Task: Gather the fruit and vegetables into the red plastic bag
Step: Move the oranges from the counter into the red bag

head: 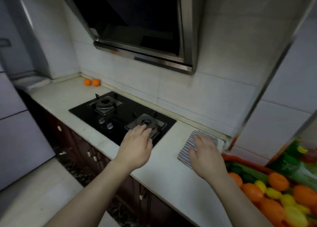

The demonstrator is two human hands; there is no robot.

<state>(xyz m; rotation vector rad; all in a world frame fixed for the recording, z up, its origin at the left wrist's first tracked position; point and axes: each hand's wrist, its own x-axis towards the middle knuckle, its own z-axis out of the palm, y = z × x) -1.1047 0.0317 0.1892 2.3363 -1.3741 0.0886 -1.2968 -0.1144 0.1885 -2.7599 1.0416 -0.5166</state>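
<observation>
My one head camera looks steeply down at the gas hob from close above the counter's front edge.

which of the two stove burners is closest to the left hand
The front right burner; the left hand has its fingertips at its edge. The other burner sits farther back and left.

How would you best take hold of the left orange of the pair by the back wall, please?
I'd grasp the left orange across its round middle, coming from above and front-left: the right orange sits close against its right side, and the tiled wall is close behind.
</observation>
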